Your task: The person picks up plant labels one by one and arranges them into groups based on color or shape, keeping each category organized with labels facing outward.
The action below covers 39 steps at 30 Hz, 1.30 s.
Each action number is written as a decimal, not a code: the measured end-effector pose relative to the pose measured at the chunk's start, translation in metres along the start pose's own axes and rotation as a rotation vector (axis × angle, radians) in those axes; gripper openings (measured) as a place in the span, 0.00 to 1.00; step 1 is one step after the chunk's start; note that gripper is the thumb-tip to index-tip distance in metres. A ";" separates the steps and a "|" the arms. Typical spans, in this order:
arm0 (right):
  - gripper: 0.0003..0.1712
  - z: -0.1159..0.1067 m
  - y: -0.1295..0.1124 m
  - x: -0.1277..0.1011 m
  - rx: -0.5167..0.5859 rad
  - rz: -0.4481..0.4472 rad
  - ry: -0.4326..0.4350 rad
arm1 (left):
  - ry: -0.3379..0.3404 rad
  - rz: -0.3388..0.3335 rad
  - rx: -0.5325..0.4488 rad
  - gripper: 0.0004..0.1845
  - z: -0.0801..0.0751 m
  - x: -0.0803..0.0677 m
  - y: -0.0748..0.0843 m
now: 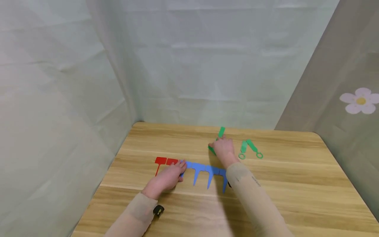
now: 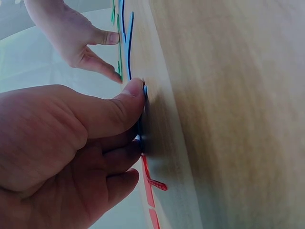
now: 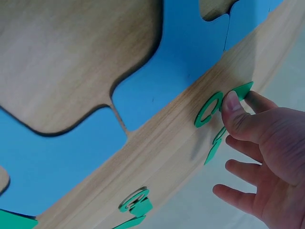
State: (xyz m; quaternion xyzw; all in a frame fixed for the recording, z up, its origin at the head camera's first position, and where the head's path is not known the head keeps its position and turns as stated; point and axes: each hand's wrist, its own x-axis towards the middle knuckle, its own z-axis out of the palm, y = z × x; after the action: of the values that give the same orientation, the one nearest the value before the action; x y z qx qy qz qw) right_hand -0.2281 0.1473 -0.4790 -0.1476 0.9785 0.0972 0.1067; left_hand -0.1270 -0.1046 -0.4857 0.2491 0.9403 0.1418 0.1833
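Note:
My left hand rests over one blue T-shaped plant label, thumb by its stem and fingers at its top. More blue T-shaped labels continue the row to the right. Two red labels lie to the left, the second partly behind my fingers. With thumb and index finger, my right hand pinches a green ring tag on the wood beyond the row. Its ring shows just beside my thumb. Another green tag lies farther back, partly hidden by this hand.
Two loose green ring tags lie right of my right hand. A green piece sits against the blue row's right end, hidden by my sleeve in the head view. Pale curtains border the wooden table.

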 end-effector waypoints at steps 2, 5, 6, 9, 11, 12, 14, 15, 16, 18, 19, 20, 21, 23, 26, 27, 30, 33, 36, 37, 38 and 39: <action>0.41 0.000 0.000 0.000 -0.012 -0.002 0.000 | -0.001 -0.003 -0.007 0.33 0.000 0.000 0.000; 0.41 0.000 0.000 0.000 -0.013 -0.007 -0.001 | -0.001 -0.003 -0.011 0.33 0.000 0.001 0.000; 0.41 0.000 0.000 0.001 -0.011 -0.009 0.000 | 0.002 -0.003 -0.012 0.33 0.000 0.000 0.000; 0.41 -0.002 0.001 0.001 -0.007 0.000 0.010 | 0.013 0.001 -0.012 0.33 -0.001 0.000 0.000; 0.41 -0.002 0.001 0.001 -0.008 0.006 0.018 | 0.019 0.005 -0.016 0.33 -0.001 0.000 0.000; 0.41 -0.002 0.001 0.000 -0.010 0.005 0.020 | 0.019 0.004 -0.017 0.33 -0.001 0.000 -0.001; 0.41 -0.002 0.000 0.000 -0.009 -0.002 0.019 | 0.016 0.002 -0.022 0.33 0.000 0.000 -0.002; 0.42 -0.002 -0.001 0.000 -0.011 -0.007 0.016 | 0.015 0.000 -0.026 0.33 0.001 -0.001 -0.003; 0.42 -0.002 -0.001 0.000 -0.012 -0.011 0.013 | 0.014 -0.001 -0.028 0.33 0.002 -0.001 -0.003; 0.42 -0.001 -0.002 0.000 -0.011 -0.020 0.010 | 0.011 -0.003 -0.026 0.33 0.003 -0.002 -0.005; 0.42 -0.001 -0.002 0.000 -0.011 -0.023 0.016 | 0.011 -0.003 -0.026 0.33 0.003 -0.002 -0.005; 0.41 0.000 -0.002 0.000 -0.016 -0.022 0.019 | 0.011 -0.002 -0.025 0.33 0.004 -0.001 -0.005; 0.41 0.000 -0.002 0.000 -0.022 -0.023 0.028 | 0.013 -0.001 -0.023 0.33 0.003 -0.001 -0.005; 0.40 0.000 -0.001 0.000 -0.035 -0.025 0.050 | 0.015 0.002 -0.022 0.33 0.003 0.001 -0.004; 0.39 0.000 0.000 -0.001 -0.064 -0.033 0.069 | 0.016 0.004 -0.027 0.33 0.003 0.002 -0.003; 0.38 0.000 0.001 -0.001 -0.069 -0.038 0.074 | 0.015 0.004 -0.028 0.33 0.003 0.002 -0.003; 0.36 0.000 0.002 -0.001 -0.065 -0.054 0.078 | 0.010 0.002 -0.029 0.33 0.004 0.001 -0.003; 0.35 -0.002 0.003 0.000 -0.048 -0.065 0.087 | 0.015 0.002 -0.030 0.33 0.004 0.002 -0.004; 0.34 -0.002 0.004 0.002 -0.033 -0.069 0.097 | 0.024 0.007 -0.032 0.33 0.005 0.004 -0.006; 0.34 -0.002 0.005 0.003 -0.025 -0.071 0.101 | 0.026 0.007 -0.031 0.33 0.006 0.004 -0.006; 0.35 -0.002 0.006 0.004 -0.014 -0.071 0.102 | 0.026 0.007 -0.030 0.33 0.006 0.004 -0.006; 0.36 -0.001 0.007 0.004 -0.006 -0.072 0.100 | 0.024 0.006 -0.027 0.33 0.006 0.005 -0.007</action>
State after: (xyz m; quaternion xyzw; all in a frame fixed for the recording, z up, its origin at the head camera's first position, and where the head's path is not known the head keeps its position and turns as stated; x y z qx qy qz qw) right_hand -0.2346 0.1523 -0.4778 -0.1875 0.9763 0.0890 0.0606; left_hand -0.1309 -0.1067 -0.4947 0.2475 0.9398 0.1579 0.1751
